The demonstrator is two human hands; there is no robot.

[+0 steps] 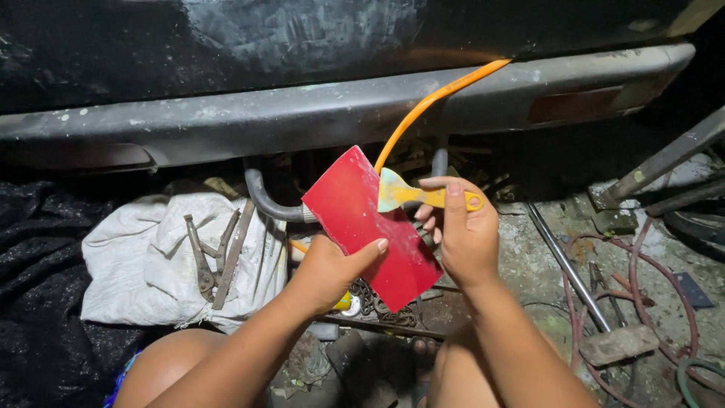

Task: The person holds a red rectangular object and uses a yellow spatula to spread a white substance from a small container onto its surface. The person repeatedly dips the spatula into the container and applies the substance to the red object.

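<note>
**A:** How will that red card (370,227) handle for you?

**B:** It looks thin, flat and light, probably a stiff plastic sheet that flexes a little if you squeeze. You hold it at the middle of the scene, tilted, with your left hand (332,268) pinching its near left edge, thumb pressed across the face. That edge grip seems right; a smooth face like this could slip if it gets wet.

**A:** And the scraper (411,195)?

**B:** Small and light too, I'd judge, with a thin yellow blade smeared with pale filler and lying against the card's far right edge. Your right hand (461,234) is closed around its yellow handle, forefinger stretched along the top. Hold it by the handle, not by the blade.

**A:** What's around you?

**B:** Just beyond, an orange hose (434,102) curves up to the grey bumper (302,113) across the far side. To the left, rusty shears (215,253) lie on a white sack (136,264). To the right, reddish cables (642,295) and a metal rod (563,261) lie on the dirty floor (529,249).
</note>
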